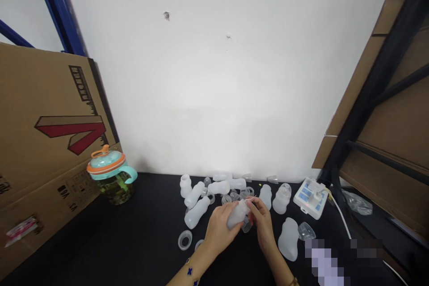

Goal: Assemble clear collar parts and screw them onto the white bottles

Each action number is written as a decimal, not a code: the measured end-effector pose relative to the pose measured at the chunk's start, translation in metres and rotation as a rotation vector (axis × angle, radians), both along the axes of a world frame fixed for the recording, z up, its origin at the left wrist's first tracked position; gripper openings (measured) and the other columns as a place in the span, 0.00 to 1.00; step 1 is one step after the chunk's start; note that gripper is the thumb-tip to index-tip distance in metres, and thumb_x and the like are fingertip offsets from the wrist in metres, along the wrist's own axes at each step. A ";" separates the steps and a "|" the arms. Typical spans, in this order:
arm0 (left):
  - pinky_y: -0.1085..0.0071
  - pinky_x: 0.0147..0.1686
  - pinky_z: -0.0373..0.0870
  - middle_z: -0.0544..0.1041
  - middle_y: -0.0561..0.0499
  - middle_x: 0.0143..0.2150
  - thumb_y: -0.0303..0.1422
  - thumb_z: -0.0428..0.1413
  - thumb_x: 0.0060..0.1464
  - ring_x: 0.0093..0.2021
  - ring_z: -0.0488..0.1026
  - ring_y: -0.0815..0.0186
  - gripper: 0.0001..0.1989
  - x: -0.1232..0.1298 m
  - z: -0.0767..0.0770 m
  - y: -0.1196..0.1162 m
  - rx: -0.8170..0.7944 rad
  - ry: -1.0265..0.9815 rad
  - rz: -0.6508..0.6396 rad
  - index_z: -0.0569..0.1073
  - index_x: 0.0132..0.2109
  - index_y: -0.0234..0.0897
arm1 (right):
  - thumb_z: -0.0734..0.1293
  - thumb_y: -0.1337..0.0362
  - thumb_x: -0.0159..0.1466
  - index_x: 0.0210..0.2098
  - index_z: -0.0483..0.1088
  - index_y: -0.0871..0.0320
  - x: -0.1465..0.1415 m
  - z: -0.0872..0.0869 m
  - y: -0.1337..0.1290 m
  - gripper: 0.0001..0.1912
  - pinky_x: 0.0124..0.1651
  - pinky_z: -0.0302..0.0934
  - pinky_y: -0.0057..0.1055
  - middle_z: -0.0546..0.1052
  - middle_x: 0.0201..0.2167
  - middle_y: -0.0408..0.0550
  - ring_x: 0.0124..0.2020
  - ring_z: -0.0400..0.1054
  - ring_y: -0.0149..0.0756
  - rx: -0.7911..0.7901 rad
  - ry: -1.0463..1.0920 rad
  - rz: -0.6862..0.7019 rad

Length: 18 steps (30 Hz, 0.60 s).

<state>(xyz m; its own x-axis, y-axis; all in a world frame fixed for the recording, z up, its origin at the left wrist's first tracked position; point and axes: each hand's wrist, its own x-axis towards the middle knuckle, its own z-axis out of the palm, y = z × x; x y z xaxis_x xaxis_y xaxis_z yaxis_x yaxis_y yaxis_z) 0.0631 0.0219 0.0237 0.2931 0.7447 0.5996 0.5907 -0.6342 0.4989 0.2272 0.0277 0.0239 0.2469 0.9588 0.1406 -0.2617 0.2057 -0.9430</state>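
Observation:
Wrapped around the body of a translucent white baby bottle point(236, 216) is my left hand point(220, 222), holding it tilted with the neck up and to the right. The fingers of my right hand point(262, 220) are closed at the bottle's mouth; whatever they pinch there is too small to make out. Just beyond my hands lie several similar bottles, among them one bottle point(197, 212) on its side at the left, with clear caps and rings. A grey-white ring point(185, 240) lies left of my left wrist. Right of my right hand is another bottle point(288, 239) beside a clear cap point(306, 231).
A lidded jug point(110, 178) with a turquoise handle stands left, by a large cardboard box point(50, 143). At the right, a white box point(311, 197) with a cable sits on the black table point(140, 241). A white wall point(214, 98) rises behind. A pixelated patch covers the lower right.

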 end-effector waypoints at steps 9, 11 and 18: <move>0.57 0.48 0.76 0.78 0.46 0.52 0.33 0.62 0.54 0.49 0.77 0.55 0.24 -0.001 0.002 0.000 0.008 -0.003 0.004 0.70 0.58 0.42 | 0.73 0.49 0.58 0.44 0.76 0.58 0.004 -0.001 0.000 0.22 0.19 0.50 0.25 0.62 0.16 0.36 0.17 0.53 0.28 -0.007 0.000 0.043; 0.56 0.49 0.76 0.78 0.46 0.52 0.34 0.62 0.54 0.49 0.77 0.54 0.24 -0.002 0.001 0.001 0.009 -0.007 0.008 0.70 0.58 0.42 | 0.73 0.49 0.57 0.45 0.76 0.58 0.004 -0.001 -0.001 0.23 0.19 0.50 0.25 0.62 0.16 0.36 0.17 0.53 0.28 -0.003 0.022 0.047; 0.55 0.50 0.76 0.78 0.46 0.53 0.34 0.62 0.54 0.50 0.77 0.54 0.25 -0.002 -0.003 0.004 0.009 0.000 0.020 0.69 0.59 0.41 | 0.74 0.51 0.56 0.42 0.77 0.58 0.003 -0.002 0.000 0.20 0.19 0.49 0.25 0.62 0.15 0.36 0.17 0.53 0.28 0.006 0.040 0.030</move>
